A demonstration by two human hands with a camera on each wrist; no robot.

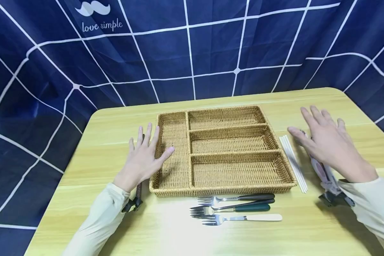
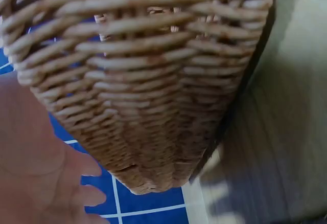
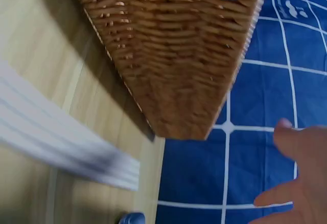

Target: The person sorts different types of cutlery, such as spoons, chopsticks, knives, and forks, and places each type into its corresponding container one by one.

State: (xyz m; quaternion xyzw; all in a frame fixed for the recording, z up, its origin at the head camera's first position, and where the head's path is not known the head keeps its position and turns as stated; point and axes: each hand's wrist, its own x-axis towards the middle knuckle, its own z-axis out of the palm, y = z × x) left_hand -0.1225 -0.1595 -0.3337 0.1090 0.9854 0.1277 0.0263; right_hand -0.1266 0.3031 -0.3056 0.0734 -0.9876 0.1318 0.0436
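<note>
A woven wicker tray (image 1: 236, 192) with several compartments lies on the table. My left hand (image 1: 140, 163) hovers by its left rim, fingers straight and spread, thumb over the left compartment. In the left wrist view the palm (image 2: 36, 162) is beside the wicker wall (image 2: 153, 96), apart from it. My right hand (image 1: 332, 145) is spread to the right of the tray, holding nothing. White chopsticks (image 1: 293, 163) lie between that hand and the tray. Something pale with a patterned surface (image 1: 320, 170) is partly hidden under the right hand; its kind is unclear.
Several forks (image 1: 233, 208) with black, green and white handles lie in front of the tray. A dark slim thing (image 1: 138, 190) shows partly under the left wrist. A blue curtain (image 1: 211, 49) with white lines hangs behind the wooden table (image 1: 83, 170).
</note>
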